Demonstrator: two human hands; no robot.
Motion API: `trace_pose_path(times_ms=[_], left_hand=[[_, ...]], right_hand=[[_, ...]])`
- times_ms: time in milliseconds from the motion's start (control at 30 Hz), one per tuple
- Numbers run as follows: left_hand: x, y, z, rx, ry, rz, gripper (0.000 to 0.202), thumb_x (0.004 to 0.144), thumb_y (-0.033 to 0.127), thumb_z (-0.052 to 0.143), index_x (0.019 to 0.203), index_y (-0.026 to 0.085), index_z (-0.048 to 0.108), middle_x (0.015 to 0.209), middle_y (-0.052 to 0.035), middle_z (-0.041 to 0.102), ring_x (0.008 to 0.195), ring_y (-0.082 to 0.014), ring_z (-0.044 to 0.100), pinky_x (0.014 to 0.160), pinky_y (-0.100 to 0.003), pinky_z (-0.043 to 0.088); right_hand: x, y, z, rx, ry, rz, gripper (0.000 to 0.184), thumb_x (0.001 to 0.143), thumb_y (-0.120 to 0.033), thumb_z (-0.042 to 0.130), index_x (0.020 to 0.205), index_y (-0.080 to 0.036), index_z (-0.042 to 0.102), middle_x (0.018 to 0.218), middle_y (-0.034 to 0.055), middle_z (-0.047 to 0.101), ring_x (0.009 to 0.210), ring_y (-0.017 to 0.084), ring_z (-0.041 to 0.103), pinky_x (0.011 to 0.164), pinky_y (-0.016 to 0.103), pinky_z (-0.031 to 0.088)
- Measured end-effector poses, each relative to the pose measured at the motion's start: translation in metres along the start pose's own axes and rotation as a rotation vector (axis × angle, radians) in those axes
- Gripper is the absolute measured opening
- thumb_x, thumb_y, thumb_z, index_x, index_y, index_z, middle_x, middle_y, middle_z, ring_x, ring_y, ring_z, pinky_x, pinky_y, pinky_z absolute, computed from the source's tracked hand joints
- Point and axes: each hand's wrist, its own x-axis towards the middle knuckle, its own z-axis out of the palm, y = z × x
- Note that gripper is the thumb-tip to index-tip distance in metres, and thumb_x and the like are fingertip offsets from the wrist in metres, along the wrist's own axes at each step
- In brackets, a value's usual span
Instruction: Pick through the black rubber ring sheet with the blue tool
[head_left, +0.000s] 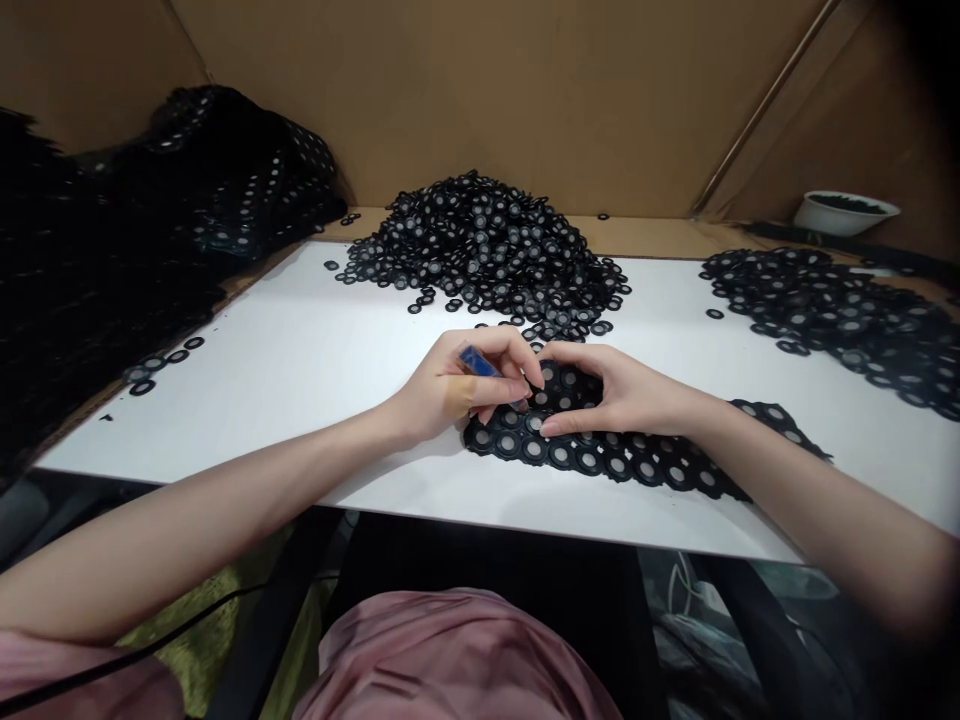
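My left hand (469, 385) is closed around a slim tool with a blue end (478, 361); the tool's tip points down at a black sheet of joined rings with pale round centres (589, 458). A strip of tan tape is on this hand near the thumb. My right hand (626, 390) curves over the same sheet, its thumb pressed on the near rows and its index finger curled round the far side. The sheet lies flat on the white table, partly under my right hand and forearm. What the tool's tip touches is too small to tell.
Behind my hands rises a large heap of loose black rings (480, 235). Another pile (847, 305) spreads at the right, with a white bowl (844, 213) behind it. Stacked black sheets (97, 270) fill the left side. Brown board walls (510, 100) enclose the white table (300, 350).
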Motion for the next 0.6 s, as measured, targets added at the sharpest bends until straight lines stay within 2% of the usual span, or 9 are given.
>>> trace_pose_path(times_ms=[600], left_hand=[[-0.0006, 0.0021, 0.0014, 0.028, 0.000, 0.023, 0.006, 0.073, 0.015, 0.066, 0.077, 0.012, 0.068, 0.068, -0.0024, 0.063, 0.049, -0.0073, 0.050, 0.042, -0.016, 0.040]], right_hand=[[0.0008, -0.0027, -0.0033, 0.123, -0.007, 0.003, 0.043, 0.068, -0.042, 0.077, 0.101, -0.021, 0.059, 0.099, 0.0020, 0.062, 0.091, 0.021, 0.056, 0.083, 0.033, 0.045]])
